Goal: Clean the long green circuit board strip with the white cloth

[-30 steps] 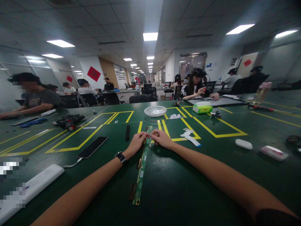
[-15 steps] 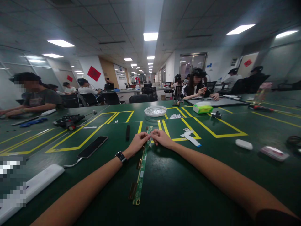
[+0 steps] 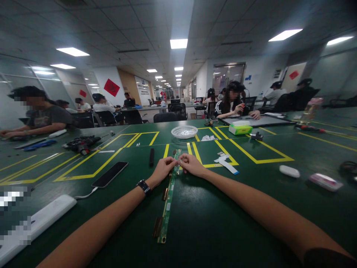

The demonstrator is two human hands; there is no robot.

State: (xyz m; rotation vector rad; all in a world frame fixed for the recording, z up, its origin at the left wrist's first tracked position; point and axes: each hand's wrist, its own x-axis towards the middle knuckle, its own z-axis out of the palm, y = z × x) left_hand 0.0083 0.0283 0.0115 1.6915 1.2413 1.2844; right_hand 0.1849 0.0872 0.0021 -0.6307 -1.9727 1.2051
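A long narrow green circuit board [image 3: 168, 203] lies lengthwise on the dark green table [image 3: 223, 223], running away from me. My left hand [image 3: 162, 170], with a black watch on its wrist, is curled at the board's left edge near its far part. My right hand [image 3: 192, 165] is curled at the right edge opposite. The fingertips of both hands meet in a pinch over the board. What they pinch is too small to make out.
A black phone [image 3: 109, 174] on a cable lies left of my left arm, a white bar [image 3: 41, 220] nearer me, a black stick [image 3: 151, 157] beyond. A white basket [image 3: 184, 131], a green tissue box [image 3: 240, 128] and white strips [image 3: 226, 162] sit farther off. Other people sit around.
My hands have drawn slightly closer together over the board, fingertips now touching. The board has not moved.
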